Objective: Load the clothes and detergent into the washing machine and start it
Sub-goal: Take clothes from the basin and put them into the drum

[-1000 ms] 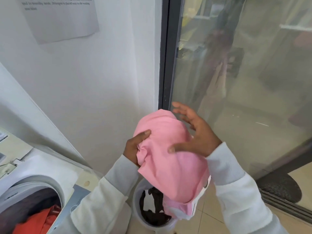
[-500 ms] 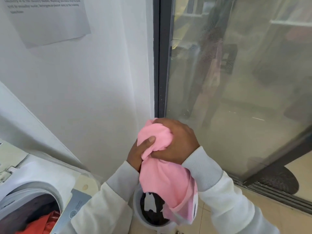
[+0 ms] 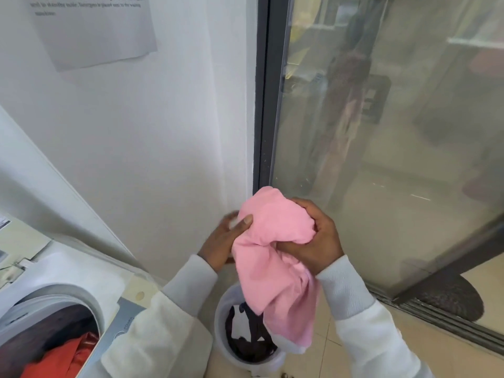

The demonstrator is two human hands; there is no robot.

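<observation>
Both hands, left (image 3: 223, 241) and right (image 3: 316, 241), raised, fingers curled.

Printed paper notice (image 3: 92, 28) taped to white wall, top left: several lines of small black type, blurred, no word surely legible. Grey washing machine panel (image 3: 124, 327) beside open drum: small round logo with faint lettering, unreadable.

Both hands (image 3: 313, 241) bunching pink garment (image 3: 272, 257) above basket (image 3: 221, 323).

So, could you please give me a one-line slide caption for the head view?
Both hands bunch a pink garment above the laundry basket, beside the open washing machine.
</observation>
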